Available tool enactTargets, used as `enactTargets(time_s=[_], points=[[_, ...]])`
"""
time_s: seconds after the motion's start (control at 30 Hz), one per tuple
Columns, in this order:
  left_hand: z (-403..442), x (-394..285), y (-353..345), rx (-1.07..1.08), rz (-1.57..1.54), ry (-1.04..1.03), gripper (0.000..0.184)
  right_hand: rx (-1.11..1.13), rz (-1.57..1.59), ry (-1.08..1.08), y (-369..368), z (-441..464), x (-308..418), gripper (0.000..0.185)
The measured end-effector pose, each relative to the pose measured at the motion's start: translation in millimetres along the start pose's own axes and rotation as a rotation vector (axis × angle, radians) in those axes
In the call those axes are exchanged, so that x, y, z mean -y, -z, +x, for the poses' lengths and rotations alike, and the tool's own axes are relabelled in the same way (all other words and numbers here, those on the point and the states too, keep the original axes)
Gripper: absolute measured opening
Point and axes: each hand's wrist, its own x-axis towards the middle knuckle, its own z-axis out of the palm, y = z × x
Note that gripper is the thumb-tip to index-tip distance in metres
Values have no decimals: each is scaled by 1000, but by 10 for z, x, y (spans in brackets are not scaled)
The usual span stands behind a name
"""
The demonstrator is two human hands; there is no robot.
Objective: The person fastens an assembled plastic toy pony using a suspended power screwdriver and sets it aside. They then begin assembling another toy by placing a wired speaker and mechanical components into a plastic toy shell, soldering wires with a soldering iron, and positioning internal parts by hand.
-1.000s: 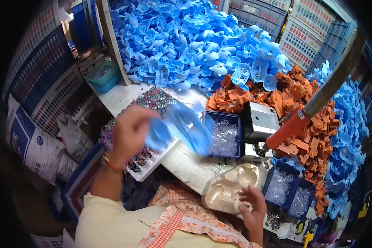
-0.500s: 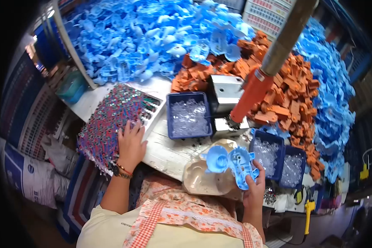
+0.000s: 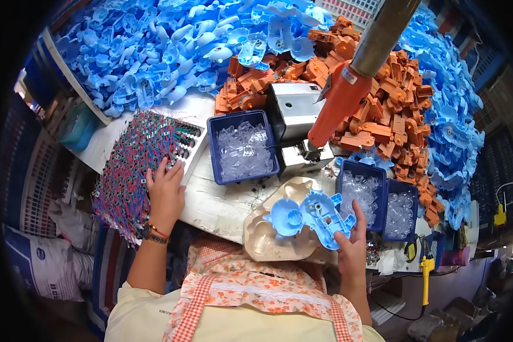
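My right hand [image 3: 352,245] grips a light-blue plastic shell half [image 3: 327,219] by its right edge, with the hollow inner side facing up. Left of that shell, over a beige moulded tray [image 3: 262,242], is a round blue cup-shaped part [image 3: 286,217]; whether the two are joined I cannot tell. On a dense pile of small wired circuit boards [image 3: 128,171] lies my left hand [image 3: 166,191], fingers stretched out and somewhat apart. Red, blue and dark wires stick out all over that pile, which sits in a white tray.
An orange power screwdriver [image 3: 339,105] hangs from a pole, beside a silver screw-feeder box [image 3: 295,111]. Dark-blue bins of clear plastic parts [image 3: 242,151] flank it. Behind are heaps of orange casings [image 3: 396,97] and blue shells [image 3: 148,51]. A yellow-handled tool [image 3: 426,279] hangs at right.
The view has shifted slightly, so the bench contents appear further left. My left hand stays on the wired boards, and my right hand keeps hold of the blue shell half.
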Motion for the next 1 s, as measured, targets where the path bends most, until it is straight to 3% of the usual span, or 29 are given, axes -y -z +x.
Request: enactTargets(time_s=[0.17,0.2,0.3,0.37,0.43,0.5,0.57,0.63,0.67,0.7,0.8,0.83,0.87,0.93,1.0], points=[[1,-391,236,-196,55,34,42,-65,57,63,-102,-133,-123,78],[-1,-539,352,-269,-71,-19,39,-99,97,102,-160,-169,-131,76],[-87,-954,449,-84,-803,-293,33,-80,229,108,-265,-287,-165,62],[-127,-1237,539,488,-1163,-198,43,-48,189,72,-347,-333,-190,54],[-72,-1412,618,646,-1082,-175,56,292,-185,171,-216,-342,-356,43],[-63,-1420,523,404,-879,-304,61,495,-586,220,-398,-409,-12,18],[-63,-1389,473,230,-725,-393,64,641,-609,233,-314,-360,33,12],[-61,-1364,456,118,-621,-450,66,509,-821,548,-168,-207,131,11],[-64,-1378,458,154,-587,-527,64,403,-887,519,-92,-118,315,10],[-78,-1385,466,191,-551,-603,61,241,-897,682,7,48,409,7],[-160,-1383,405,300,-482,-791,50,-177,-1006,861,251,630,869,3],[-159,-1365,415,312,-461,-812,47,-261,-1038,780,369,878,974,4],[-149,-1347,429,323,-437,-833,44,-278,-1093,879,470,1196,1046,4],[-139,-1312,443,353,-417,-864,38,-306,-1371,714,616,1674,1168,18],[-143,-1287,434,392,-427,-882,33,-293,-1494,777,723,2115,1111,22]])
